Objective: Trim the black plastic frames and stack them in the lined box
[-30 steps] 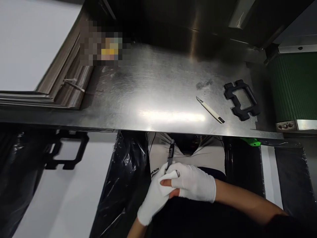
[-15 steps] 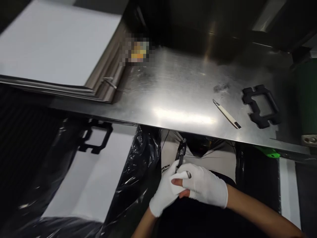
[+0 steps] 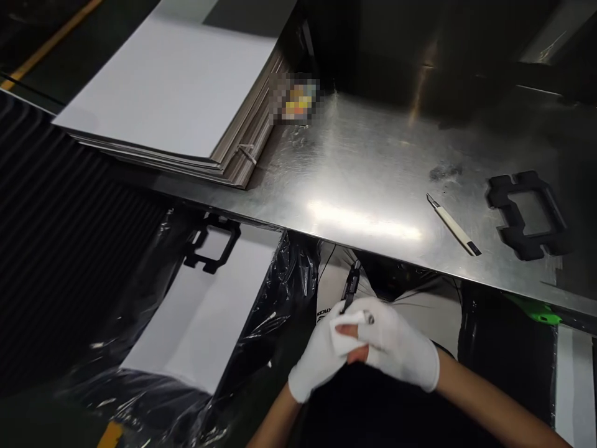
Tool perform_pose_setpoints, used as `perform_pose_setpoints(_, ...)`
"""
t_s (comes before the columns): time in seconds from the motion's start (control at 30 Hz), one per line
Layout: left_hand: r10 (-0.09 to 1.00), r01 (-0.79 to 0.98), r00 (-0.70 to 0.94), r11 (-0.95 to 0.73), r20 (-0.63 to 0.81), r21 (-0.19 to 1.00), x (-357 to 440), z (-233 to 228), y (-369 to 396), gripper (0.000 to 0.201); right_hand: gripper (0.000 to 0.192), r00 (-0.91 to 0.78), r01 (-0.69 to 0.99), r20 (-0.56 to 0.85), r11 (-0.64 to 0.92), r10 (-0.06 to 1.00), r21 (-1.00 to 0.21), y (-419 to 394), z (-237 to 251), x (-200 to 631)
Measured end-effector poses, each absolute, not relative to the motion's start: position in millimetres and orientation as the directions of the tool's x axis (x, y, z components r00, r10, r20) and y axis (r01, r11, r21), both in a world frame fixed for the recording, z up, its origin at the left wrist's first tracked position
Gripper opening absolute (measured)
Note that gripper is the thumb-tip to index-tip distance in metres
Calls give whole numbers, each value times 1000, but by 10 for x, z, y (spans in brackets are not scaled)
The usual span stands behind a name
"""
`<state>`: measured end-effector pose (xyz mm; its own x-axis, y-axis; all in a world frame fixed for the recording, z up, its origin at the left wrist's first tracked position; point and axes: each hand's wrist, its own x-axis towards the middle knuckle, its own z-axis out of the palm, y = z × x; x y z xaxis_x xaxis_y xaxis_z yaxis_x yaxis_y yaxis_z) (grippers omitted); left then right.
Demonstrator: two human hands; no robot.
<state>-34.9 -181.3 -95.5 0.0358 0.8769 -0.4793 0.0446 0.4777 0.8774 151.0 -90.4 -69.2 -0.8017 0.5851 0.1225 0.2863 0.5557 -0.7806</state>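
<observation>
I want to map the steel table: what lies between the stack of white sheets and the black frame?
In the head view, mostly bare steel table; only the white knife lies there, close to the black frame, far from the stack of white sheets.

Before me lay a steel table [image 3: 373, 162], its brushed top catching a bright streak of light. At its far left stood a stack of white sheets [image 3: 177, 87], a thin strap [image 3: 246, 153] looped at the near corner of the stack. Toward the right rested a slim white utility knife [image 3: 453, 224], blade pointing far-left, and just right of it, apart, a black frame-shaped part [image 3: 527, 214]. Below the table's near edge on the left, a second black frame [image 3: 212, 246] lay on a white sheet [image 3: 205, 311] inside black plastic wrap [image 3: 261, 323]. A green piece [image 3: 534, 309] showed under the right edge.
</observation>
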Motion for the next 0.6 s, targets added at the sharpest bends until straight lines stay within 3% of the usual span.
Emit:
perform_pose_setpoints(0.07, 880, 44, 50, 471, -472, 881, -346, -942, -1793, 41, 40, -817, 265, 136, 574, 560, -775, -874, -695, 1508)
perform_pose_setpoints(0.17, 863, 49, 21, 503, -505, 863, -318, -938, -1769, 34, 36, -778, 341, 128, 586, 615, -735, -811, -691, 1501)
perform_pose_setpoints(0.37, 863, 5, 34, 503, -503, 864, -272, -889, -1773, 36, 38, -812, 165, 180, 515, 555, -841, -786, -682, 1596)
perform_pose_setpoints(0.5, 839, 18, 14, 544, -544, 839, -285, -814, -1764, 66, 36, -595, 266, 178, 400, 784, -877, -778, -777, 1732)
perform_pose_setpoints(0.6, 834, 23, -1, 551, -551, 834, -299, -821, -1739, 66, 30, -491, 275, 108, 271, 864, -922, -854, -820, 1720)
